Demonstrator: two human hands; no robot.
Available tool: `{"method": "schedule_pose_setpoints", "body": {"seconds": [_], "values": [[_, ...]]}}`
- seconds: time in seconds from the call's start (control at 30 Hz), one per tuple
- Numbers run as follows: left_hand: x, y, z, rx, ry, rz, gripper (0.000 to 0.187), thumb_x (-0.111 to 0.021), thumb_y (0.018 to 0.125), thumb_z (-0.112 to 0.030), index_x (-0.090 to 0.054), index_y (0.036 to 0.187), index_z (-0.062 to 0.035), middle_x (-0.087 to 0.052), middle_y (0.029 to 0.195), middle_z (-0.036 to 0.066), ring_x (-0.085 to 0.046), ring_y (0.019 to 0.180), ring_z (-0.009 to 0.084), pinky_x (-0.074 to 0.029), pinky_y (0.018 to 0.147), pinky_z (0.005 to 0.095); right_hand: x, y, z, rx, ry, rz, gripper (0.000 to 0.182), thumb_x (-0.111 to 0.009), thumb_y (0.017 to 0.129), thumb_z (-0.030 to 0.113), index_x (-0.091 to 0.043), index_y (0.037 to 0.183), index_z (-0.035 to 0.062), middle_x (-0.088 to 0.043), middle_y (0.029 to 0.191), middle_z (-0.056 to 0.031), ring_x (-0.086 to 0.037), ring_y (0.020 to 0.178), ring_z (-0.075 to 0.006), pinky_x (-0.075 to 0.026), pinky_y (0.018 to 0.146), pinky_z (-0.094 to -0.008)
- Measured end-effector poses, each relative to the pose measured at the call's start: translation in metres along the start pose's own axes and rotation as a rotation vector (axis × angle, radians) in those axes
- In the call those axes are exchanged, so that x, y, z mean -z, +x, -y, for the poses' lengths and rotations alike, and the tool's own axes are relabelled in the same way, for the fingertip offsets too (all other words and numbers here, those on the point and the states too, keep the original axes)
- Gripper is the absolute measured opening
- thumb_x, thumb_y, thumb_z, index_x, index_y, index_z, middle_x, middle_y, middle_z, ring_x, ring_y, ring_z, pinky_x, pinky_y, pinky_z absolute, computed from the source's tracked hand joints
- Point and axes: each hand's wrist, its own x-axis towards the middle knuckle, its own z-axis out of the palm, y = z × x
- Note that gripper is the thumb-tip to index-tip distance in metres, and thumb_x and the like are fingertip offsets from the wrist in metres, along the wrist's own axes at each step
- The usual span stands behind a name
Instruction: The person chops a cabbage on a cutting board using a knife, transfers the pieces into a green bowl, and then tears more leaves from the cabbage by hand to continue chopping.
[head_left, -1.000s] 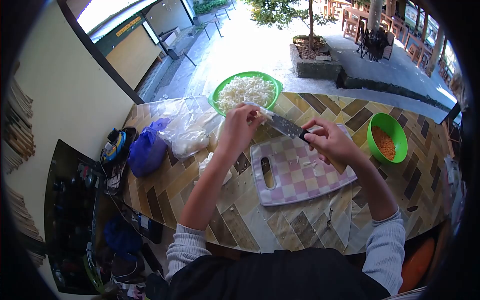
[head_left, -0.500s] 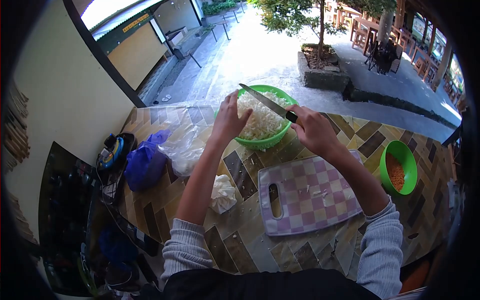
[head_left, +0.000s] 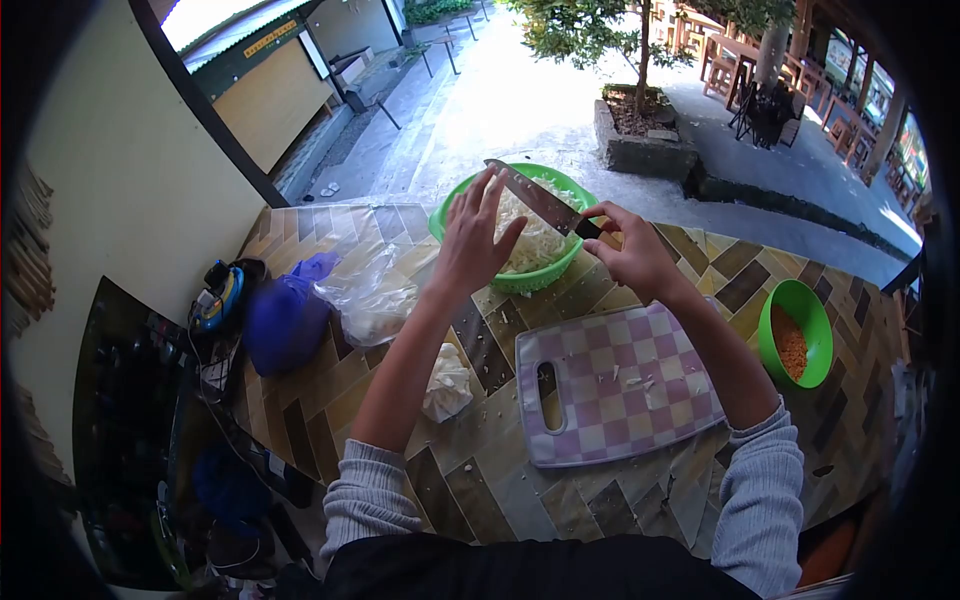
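Grips a kitchen knife (head_left: pixel 538 200) by its handle in the curled right hand (head_left: pixel 632 254), slanting it over white shreds (head_left: pixel 542 247) in a large green bowl (head_left: pixel 545 277) — set on the table (head_left: pixel 500 499) beyond a checkered cutting board (head_left: pixel 630 380). Holds the left hand (head_left: pixel 473 238) open beside the knife's tip, gripping nothing visible — cannot tell whether touching.

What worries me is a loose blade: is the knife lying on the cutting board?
No, the right hand holds the knife over the green bowl of white shreds.
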Motion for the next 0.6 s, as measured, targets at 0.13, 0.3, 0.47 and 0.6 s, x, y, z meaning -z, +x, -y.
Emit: {"method": "schedule_pose_setpoints", "body": {"seconds": [0.13, 0.3, 0.47, 0.6], "values": [[-0.005, -0.003, -0.015, -0.011, 0.217, 0.188, 0.060, -0.053, 0.096, -0.042, -0.040, 0.143, -0.0063, -0.040, 0.147, 0.014, -0.038, 0.137, 0.0308, -0.022, 0.114, 0.0529, -0.003, -0.003, 0.007, 0.028, 0.007, -0.028, 0.035, -0.066, 0.084, 0.010, -0.058, 0.117, 0.0033, -0.062, 0.077, -0.0115, -0.060, 0.069, -0.0203, -0.046, 0.066, -0.0351], [-0.009, -0.007, 0.000, 0.131, 0.273, 0.142, 0.052, -0.053, 0.096, -0.040, -0.049, 0.136, -0.0063, -0.046, 0.141, 0.014, -0.041, 0.133, 0.0286, -0.023, 0.113, 0.0546, 0.004, -0.006, 0.003, 0.100, -0.092, -0.046, 0.034, -0.064, 0.085, 0.006, -0.056, 0.118, 0.0051, -0.063, 0.083, -0.0109, -0.060, 0.060, -0.0176, -0.047, 0.056, -0.0308], [0.000, -0.001, 0.009, 0.085, 0.033, -0.026, 0.029, -0.064, 0.090, -0.019, -0.062, 0.114, -0.0040, -0.067, 0.107, 0.013, -0.063, 0.103, 0.0268, -0.046, 0.093, 0.0431, -0.002, -0.018, -0.006, 0.427, -0.631, -0.163, 0.037, -0.065, 0.079, 0.003, -0.058, 0.115, 0.0012, -0.064, 0.092, -0.0149, -0.067, 0.075, -0.0282, -0.054, 0.068, -0.0376], [0.022, 0.007, -0.007, 0.233, -0.099, 0.045, 0.021, -0.066, 0.087, -0.011, -0.063, 0.105, -0.0024, -0.067, 0.095, 0.014, -0.067, 0.082, 0.0255, -0.052, 0.071, 0.0349, 0.002, -0.022, 0.000, 0.507, -0.928, -0.143, 0.037, -0.066, 0.075, 0.001, -0.059, 0.112, 0.0029, -0.062, 0.095, -0.0126, -0.069, 0.079, -0.0257, -0.058, 0.064, -0.0349]]}}
